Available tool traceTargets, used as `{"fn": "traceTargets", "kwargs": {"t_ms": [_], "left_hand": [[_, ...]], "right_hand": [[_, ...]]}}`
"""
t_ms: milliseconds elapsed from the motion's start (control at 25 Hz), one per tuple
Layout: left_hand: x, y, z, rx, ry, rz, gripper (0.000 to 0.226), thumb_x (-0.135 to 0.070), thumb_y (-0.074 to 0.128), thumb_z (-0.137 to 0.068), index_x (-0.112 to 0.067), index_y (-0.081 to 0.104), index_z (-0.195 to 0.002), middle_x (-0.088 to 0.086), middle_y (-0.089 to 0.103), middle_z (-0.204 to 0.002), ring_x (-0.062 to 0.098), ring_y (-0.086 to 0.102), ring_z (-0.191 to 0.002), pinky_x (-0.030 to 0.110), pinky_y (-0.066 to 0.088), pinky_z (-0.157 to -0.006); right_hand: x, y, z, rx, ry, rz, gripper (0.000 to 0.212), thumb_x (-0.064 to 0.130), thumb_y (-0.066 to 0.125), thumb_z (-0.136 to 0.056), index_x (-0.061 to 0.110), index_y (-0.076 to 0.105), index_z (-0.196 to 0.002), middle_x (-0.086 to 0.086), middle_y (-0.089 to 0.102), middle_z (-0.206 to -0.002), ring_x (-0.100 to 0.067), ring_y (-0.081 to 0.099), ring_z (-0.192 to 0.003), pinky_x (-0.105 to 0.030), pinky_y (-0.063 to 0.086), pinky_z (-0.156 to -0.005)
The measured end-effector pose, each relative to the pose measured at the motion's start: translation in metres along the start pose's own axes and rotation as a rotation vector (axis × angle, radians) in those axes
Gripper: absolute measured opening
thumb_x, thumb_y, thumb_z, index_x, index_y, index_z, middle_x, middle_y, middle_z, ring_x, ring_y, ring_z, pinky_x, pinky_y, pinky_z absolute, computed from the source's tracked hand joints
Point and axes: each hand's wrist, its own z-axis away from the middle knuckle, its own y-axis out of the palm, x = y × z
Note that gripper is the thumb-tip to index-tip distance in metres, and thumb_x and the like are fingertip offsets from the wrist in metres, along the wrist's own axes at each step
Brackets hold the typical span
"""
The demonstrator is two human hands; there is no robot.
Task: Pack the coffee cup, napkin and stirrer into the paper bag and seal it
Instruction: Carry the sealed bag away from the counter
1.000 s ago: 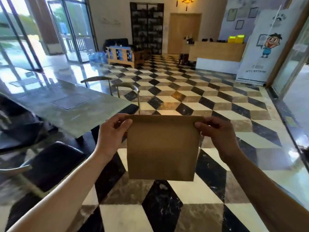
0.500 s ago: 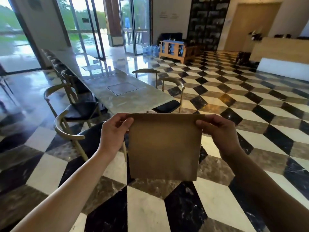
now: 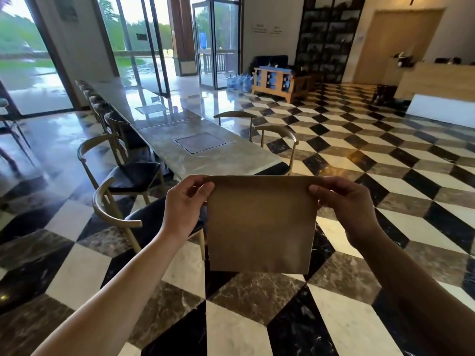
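Note:
A flat brown paper bag (image 3: 261, 224) hangs in the air in front of me, held by its top edge. My left hand (image 3: 183, 204) pinches the top left corner. The top right corner is pinched by my right hand (image 3: 343, 201). The bag looks flat and its top edge is folded straight. No coffee cup, napkin or stirrer is in view.
A long marble table (image 3: 205, 145) stretches away just ahead on the left, with wooden-backed black chairs (image 3: 123, 173) along both sides. A checkered marble floor (image 3: 385, 176) spreads to the right. Glass doors, water bottles and a wooden counter (image 3: 437, 80) stand far back.
My view has swung left, bringing the long table and chairs into the middle. Both hands keep the same hold on the bag's top corners.

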Motion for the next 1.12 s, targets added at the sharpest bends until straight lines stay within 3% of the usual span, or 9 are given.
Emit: {"fn": "traceTargets", "kwargs": {"t_ms": [120,240,520,800,880,1000,1120], "left_hand": [[0.012,-0.005,-0.027,0.015,-0.002,-0.004,0.008,-0.01,0.066,-0.089,-0.011,0.071,-0.096,-0.001,0.071,-0.079,0.007,0.064,-0.072,0.029,0.052,-0.073],[0.025,-0.001,-0.052,0.016,-0.006,-0.012,0.008,-0.012,0.067,-0.088,-0.016,0.071,-0.094,0.003,0.072,-0.084,0.009,0.064,-0.074,0.035,0.053,-0.073],[0.059,0.04,-0.11,0.013,-0.02,-0.019,0.008,-0.011,0.066,-0.088,-0.016,0.07,-0.093,0.002,0.071,-0.081,0.009,0.065,-0.069,0.026,0.054,-0.065],[0.078,0.105,-0.181,-0.051,-0.015,-0.052,0.009,-0.008,0.064,-0.09,-0.01,0.069,-0.098,0.003,0.07,-0.086,0.003,0.065,-0.073,0.016,0.052,-0.064],[0.084,0.121,-0.199,-0.078,-0.02,-0.058,0.01,-0.009,0.063,-0.09,-0.008,0.068,-0.099,0.006,0.07,-0.087,0.003,0.065,-0.074,0.016,0.052,-0.065],[0.095,0.14,-0.225,-0.113,-0.03,-0.078,0.013,-0.009,0.064,-0.09,-0.004,0.069,-0.101,0.009,0.07,-0.09,0.005,0.066,-0.076,0.015,0.053,-0.067],[0.108,0.152,-0.251,-0.135,-0.038,-0.084,0.01,-0.008,0.064,-0.09,-0.006,0.069,-0.098,0.005,0.069,-0.087,0.001,0.065,-0.073,0.013,0.051,-0.066]], "right_hand": [[-0.008,0.014,-0.021,-0.015,0.0,-0.005,0.017,0.011,0.072,-0.082,0.025,0.074,-0.091,-0.001,0.073,-0.092,-0.019,0.064,-0.085,-0.037,0.053,-0.075],[-0.017,0.023,-0.042,-0.029,0.001,-0.008,0.018,0.011,0.073,-0.082,0.026,0.074,-0.09,0.002,0.073,-0.09,-0.018,0.064,-0.085,-0.036,0.052,-0.075],[-0.05,0.02,-0.113,-0.031,0.009,-0.021,0.021,0.01,0.072,-0.082,0.03,0.074,-0.087,0.011,0.073,-0.082,-0.008,0.064,-0.079,-0.028,0.051,-0.071],[-0.084,-0.002,-0.222,0.03,0.009,-0.03,0.015,0.013,0.072,-0.082,0.026,0.074,-0.09,0.001,0.074,-0.092,-0.024,0.069,-0.092,-0.041,0.056,-0.083],[-0.091,-0.007,-0.25,0.051,0.005,-0.019,0.015,0.014,0.073,-0.082,0.027,0.074,-0.089,0.002,0.074,-0.091,-0.019,0.069,-0.09,-0.037,0.056,-0.08],[-0.102,-0.008,-0.291,0.086,0.013,-0.01,0.014,0.014,0.072,-0.083,0.026,0.073,-0.091,0.007,0.073,-0.087,0.0,0.067,-0.076,-0.019,0.051,-0.067],[-0.114,-0.001,-0.327,0.114,-0.007,-0.027,0.015,0.009,0.07,-0.084,0.018,0.073,-0.095,0.004,0.071,-0.087,0.006,0.064,-0.067,-0.01,0.048,-0.057]]}}
